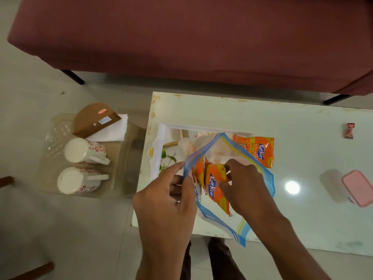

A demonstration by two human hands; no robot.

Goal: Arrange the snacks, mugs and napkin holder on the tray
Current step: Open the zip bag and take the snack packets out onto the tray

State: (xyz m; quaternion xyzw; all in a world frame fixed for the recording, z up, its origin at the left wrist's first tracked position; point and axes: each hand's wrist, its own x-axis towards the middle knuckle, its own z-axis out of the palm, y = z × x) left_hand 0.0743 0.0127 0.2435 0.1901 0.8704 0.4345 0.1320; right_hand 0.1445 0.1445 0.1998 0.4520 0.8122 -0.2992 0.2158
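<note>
A white tray [161,138] with a leaf print lies on the white table [302,158]. Over it I hold a clear zip bag [232,156] with a blue seal. My left hand [167,201] grips the bag's open rim. My right hand [242,186] is inside the mouth, pinching an orange Kurkure packet [216,188]. Another orange snack packet [260,150] lies on the tray's far right. Two white mugs with red flowers [84,151] [78,180] lie on their sides in a clear plastic bin [58,130] on the floor, beside a brown napkin holder [94,120] with white napkins [113,130].
A wrapped candy [350,130] and a pink-lidded box [357,187] sit on the table's right side. A maroon sofa [201,37] stands behind the table. A ceiling light glares off the tabletop [292,187]. My legs show below the table's near edge.
</note>
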